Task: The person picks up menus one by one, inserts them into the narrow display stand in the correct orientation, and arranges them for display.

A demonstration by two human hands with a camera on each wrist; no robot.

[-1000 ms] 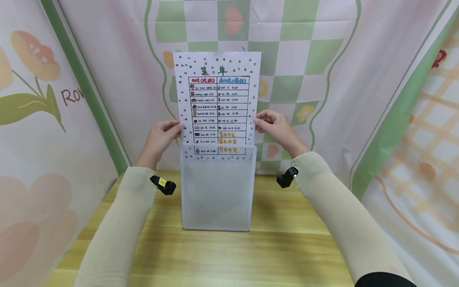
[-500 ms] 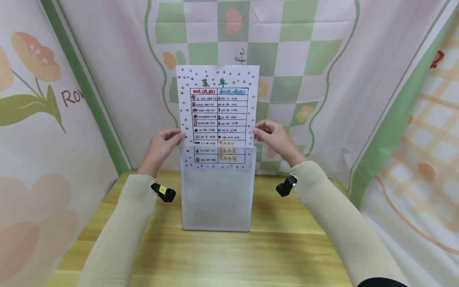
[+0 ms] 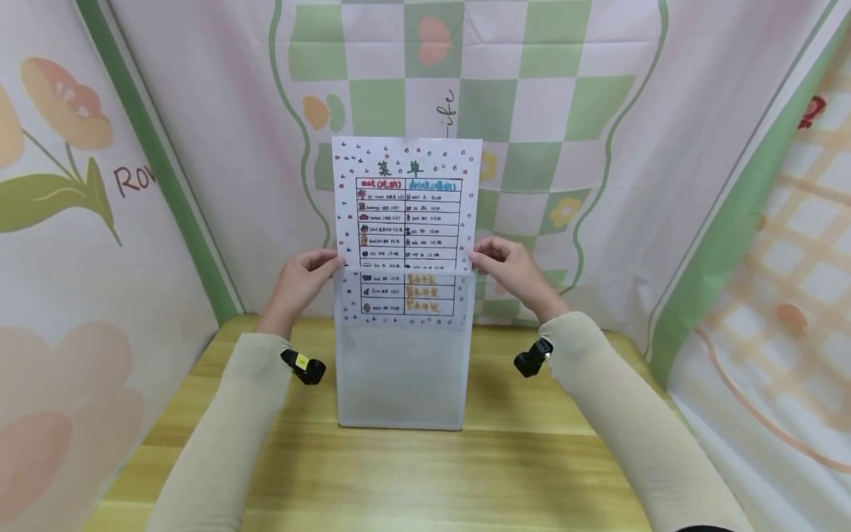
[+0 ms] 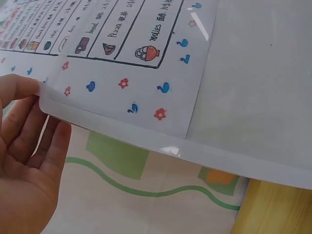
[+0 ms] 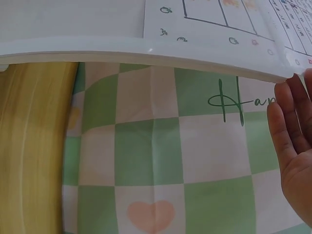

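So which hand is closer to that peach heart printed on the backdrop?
The right. The right hand holds the menu sheet below and right of the heart; the left hand holds it lower left, slightly farther.

The menu sheet (image 3: 407, 207) between my hands is thin matt paper with marker drawings. The sleeve (image 3: 402, 369) in the frame's centre is frosted, translucent plastic, smooth, with a small gloss on its edge. The table (image 3: 412, 473) at the bottom is light wood, smooth. The backdrop (image 3: 565, 111) above is soft printed cloth
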